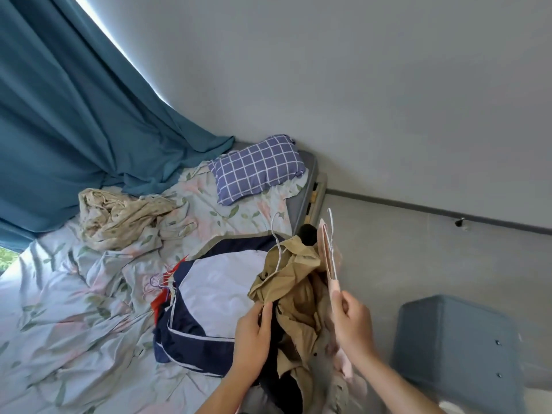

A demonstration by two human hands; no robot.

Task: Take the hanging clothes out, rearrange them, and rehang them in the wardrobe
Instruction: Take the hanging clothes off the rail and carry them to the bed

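Left hand (pixel 254 333) grip pinched shut on khaki jacket (pixel 294 282), steadying it; right hand (pixel 351 321) grip closed around pink hanger (pixel 328 258), raised beside jacket, likely for rehanging.

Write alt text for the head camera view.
A person's left hand grips a khaki garment on a white hanger while the right hand holds a pink hanger, above a bed with a navy-and-white jacket and checked pillow.
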